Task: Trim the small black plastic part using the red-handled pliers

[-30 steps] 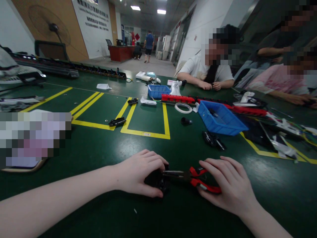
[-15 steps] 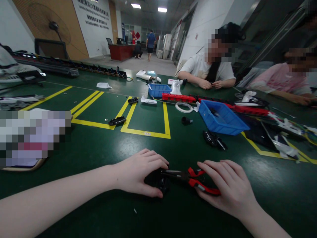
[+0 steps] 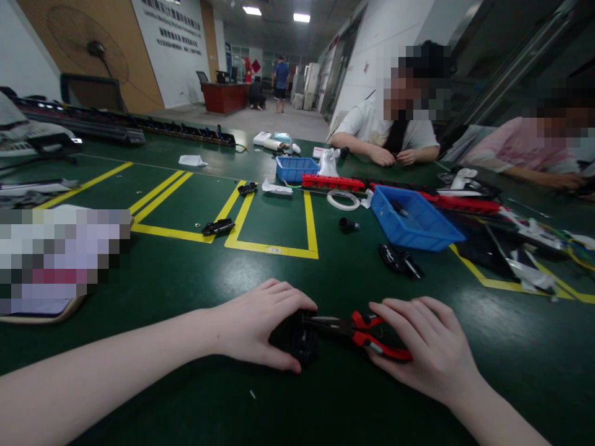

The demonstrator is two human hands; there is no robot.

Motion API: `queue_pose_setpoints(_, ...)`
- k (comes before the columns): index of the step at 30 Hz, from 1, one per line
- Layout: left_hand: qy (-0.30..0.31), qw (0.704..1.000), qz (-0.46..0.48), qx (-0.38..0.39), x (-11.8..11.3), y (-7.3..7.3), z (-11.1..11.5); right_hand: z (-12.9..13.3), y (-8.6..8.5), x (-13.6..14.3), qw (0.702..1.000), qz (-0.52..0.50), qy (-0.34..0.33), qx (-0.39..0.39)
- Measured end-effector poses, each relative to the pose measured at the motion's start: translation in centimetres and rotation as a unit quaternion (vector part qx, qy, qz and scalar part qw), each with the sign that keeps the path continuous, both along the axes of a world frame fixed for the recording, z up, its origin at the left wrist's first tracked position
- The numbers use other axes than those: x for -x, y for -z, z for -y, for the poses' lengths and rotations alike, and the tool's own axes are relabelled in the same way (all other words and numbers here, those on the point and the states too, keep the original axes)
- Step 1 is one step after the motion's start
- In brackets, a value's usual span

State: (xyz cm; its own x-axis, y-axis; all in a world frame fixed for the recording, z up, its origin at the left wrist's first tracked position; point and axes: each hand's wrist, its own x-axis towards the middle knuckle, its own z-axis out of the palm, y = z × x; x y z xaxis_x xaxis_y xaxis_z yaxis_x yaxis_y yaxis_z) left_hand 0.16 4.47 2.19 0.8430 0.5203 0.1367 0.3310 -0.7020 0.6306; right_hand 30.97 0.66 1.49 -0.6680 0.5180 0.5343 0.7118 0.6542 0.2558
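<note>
My left hand [image 3: 267,325] is wrapped round a dark, glossy part [image 3: 304,341] low over the green table, its thumb and fingers on either side. In my right hand [image 3: 425,344] are needle-nose pliers [image 3: 360,328] with red and black handles. The handles are spread a little, and the narrow jaws point left and reach the dark part near my left fingertips. The exact contact of the jaws is too dark to make out.
Ahead lie black parts [image 3: 400,261], a black cylinder [image 3: 348,225], a blue bin [image 3: 413,218] and a white ring [image 3: 343,199]. A phone [image 3: 60,260] lies at the left. Two people sit across the table [image 3: 186,272] at the right.
The dark part has turned slightly in my left hand's grasp. My right hand keeps its hold on the pliers. The camera view has shifted a little.
</note>
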Motion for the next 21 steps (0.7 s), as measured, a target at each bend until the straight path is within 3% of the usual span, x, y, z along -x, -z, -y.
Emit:
queue_pose_setpoints(10,-0.013,0.995,0.034,0.089,0.21,0.39,0.2,-0.02,0.1,-0.1,1.0,-0.004,0.0,0.009)
queue_pose_setpoints(21,-0.01,0.997,0.025,0.079,0.08,0.48,0.08,0.0,-0.15,0.0,1.0,-0.003,-0.003,-0.003)
